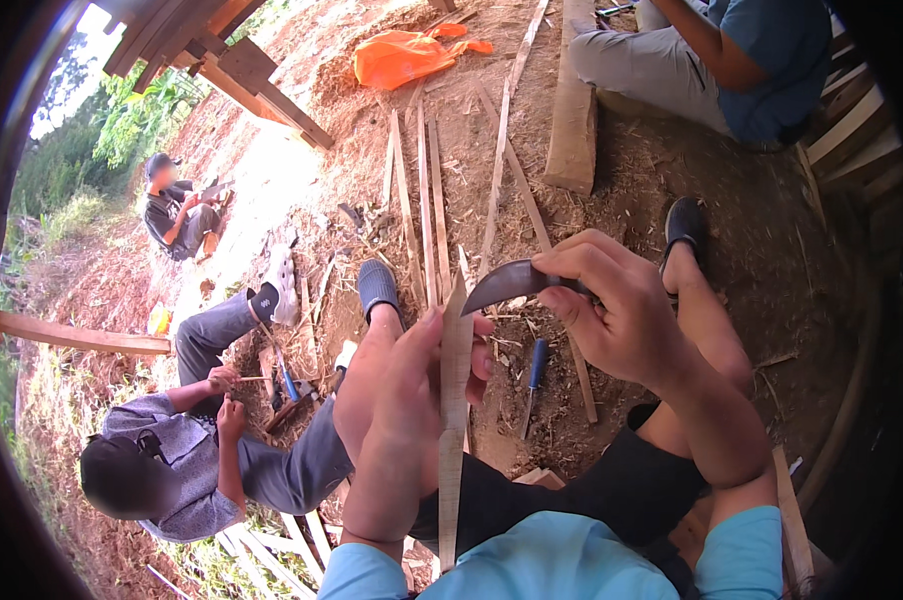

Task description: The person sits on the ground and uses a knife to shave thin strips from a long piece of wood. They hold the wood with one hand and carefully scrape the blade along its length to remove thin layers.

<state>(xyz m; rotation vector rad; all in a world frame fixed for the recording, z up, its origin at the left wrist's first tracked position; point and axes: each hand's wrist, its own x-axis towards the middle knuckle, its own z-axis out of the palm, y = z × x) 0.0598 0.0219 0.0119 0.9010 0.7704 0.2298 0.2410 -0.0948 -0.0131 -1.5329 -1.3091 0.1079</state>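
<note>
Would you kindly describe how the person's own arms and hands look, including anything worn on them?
Both forearms come up from the lower edge bare. The left hand and right hand wear no gloves, and no rings or watch show. Short light blue sleeves cover only the upper arms, part of a light blue shirt. The fingers are uncovered.

- light blue short sleeves end above both elbows, forearms bare
- black shorts over the thighs
- dark slip-on shoes on both feet
- left hand (396, 395) and right hand (621, 310) bare, no gloves
</note>
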